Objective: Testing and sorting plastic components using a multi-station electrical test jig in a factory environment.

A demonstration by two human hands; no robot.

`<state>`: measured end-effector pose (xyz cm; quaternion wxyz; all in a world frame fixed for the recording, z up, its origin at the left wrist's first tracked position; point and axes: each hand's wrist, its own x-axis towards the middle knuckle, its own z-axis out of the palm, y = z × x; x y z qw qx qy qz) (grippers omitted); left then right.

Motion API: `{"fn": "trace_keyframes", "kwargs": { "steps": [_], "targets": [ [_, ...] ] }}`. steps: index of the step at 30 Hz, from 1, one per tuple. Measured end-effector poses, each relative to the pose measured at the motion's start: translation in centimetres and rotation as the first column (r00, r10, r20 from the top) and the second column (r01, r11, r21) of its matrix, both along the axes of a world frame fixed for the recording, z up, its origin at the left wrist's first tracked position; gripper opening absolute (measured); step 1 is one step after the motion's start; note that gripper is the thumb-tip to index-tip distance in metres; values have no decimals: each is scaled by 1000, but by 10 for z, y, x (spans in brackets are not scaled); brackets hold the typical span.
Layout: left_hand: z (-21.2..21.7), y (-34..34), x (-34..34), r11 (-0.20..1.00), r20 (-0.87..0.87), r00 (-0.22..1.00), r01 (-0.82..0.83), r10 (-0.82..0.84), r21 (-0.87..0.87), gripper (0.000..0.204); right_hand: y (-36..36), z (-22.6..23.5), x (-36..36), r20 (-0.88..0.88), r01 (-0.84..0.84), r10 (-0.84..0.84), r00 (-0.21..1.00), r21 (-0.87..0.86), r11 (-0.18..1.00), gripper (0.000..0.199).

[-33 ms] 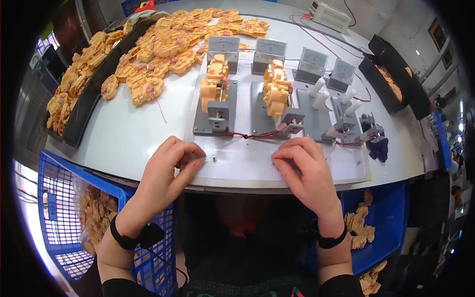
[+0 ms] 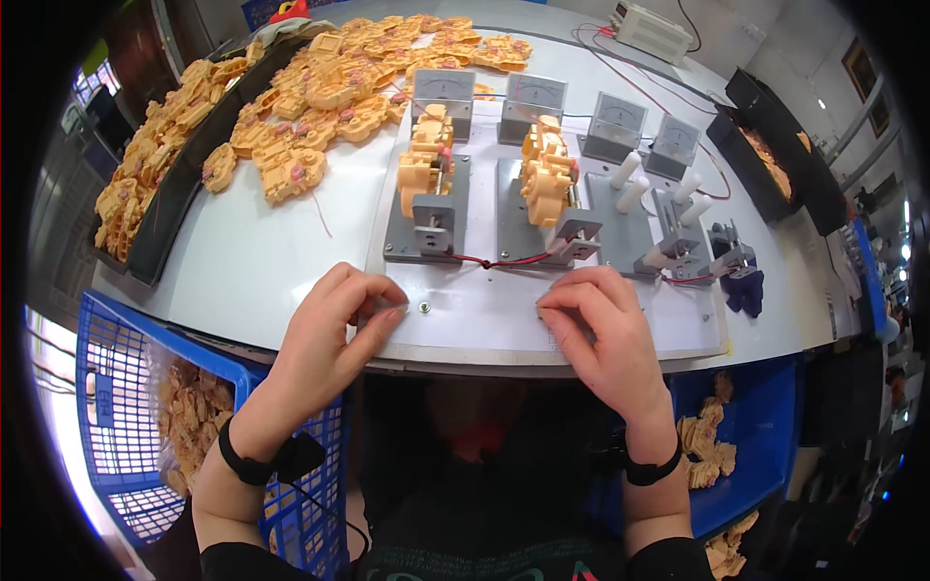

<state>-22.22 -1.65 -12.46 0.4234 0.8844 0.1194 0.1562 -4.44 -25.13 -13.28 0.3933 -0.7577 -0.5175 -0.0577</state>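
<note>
My left hand rests at the near edge of the white board, fingers loosely curled and thumb a little apart, holding nothing I can see. Opposite it, my right hand lies in a similar relaxed curl, also with nothing visible in it. Between the hands is a small screw in the board. Beyond them, two grey test fixtures carry yellow plastic gear housings, one on the left and one in the middle. A red and black wire, knotted midway, links the fixtures' front brackets.
Behind stand several analog panel meters. White posts rise from grey plates at right. Yellow housings pile up at back left beside a black tray. Blue crates flank me below the table. A power supply sits far back.
The whole view has shifted very slightly. Both hands keep the same pose on the board, and nothing was picked up or put down.
</note>
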Motion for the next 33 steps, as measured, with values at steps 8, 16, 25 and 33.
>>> {"fn": "trace_keyframes", "kwargs": {
  "steps": [8,16,25,33],
  "targets": [
    [-1,5,8,999,31,999,14,-16,49,11,4,2,6,26,3,-4,1000,30,1000,6],
    [-3,6,7,999,21,1000,16,-16,31,13,3,0,6,21,10,-10,1000,23,1000,6],
    [116,59,-41,879,73,997,-28,-7,476,33,-8,-11,24,-4,-12,12,1000,-43,999,7],
    [88,159,-339,679,-402,586,-385,703,625,39,-29,-30,78,187,9,17,982,-133,991,25]
  ]
}}
